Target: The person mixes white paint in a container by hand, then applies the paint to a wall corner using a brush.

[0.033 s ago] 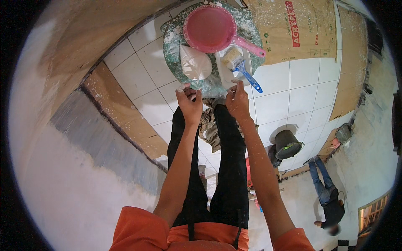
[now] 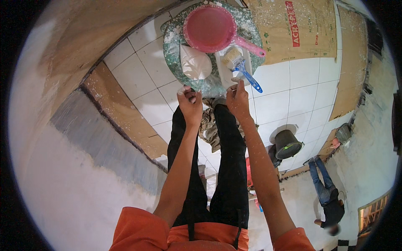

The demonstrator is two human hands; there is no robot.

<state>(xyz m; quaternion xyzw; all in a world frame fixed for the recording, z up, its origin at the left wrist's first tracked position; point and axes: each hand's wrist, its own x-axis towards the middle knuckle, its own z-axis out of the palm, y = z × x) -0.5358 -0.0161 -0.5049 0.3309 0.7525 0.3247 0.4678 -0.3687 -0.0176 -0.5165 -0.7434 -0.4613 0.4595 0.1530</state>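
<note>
My left hand point(image 2: 191, 102) is closed, its fingers curled into a pinch. My right hand point(image 2: 238, 99) pinches too, at the near side of a white tray point(image 2: 224, 76). Between the two hands spreads thin clear plastic point(image 2: 212, 86), and its edges appear to be in my fingertips. Just beyond lies a plastic bag of whitish powder point(image 2: 196, 65); whether the clear plastic is part of it I cannot tell. A brush point(image 2: 250, 80) with a blue handle and pale bristles rests across the tray. Behind them sits a pink long-handled dipper point(image 2: 209, 28).
The dipper, bag and tray stand on a powder-speckled green surface point(image 2: 171, 56). Cardboard point(image 2: 272, 31) covers tiles at the far right. A dark bucket point(image 2: 288, 144) stands right of my legs, and crumpled cloth point(image 2: 210, 129) lies between them. Another person point(image 2: 328, 196) is at lower right.
My left fingers have shifted very slightly toward me. Everything else looks the same.
</note>
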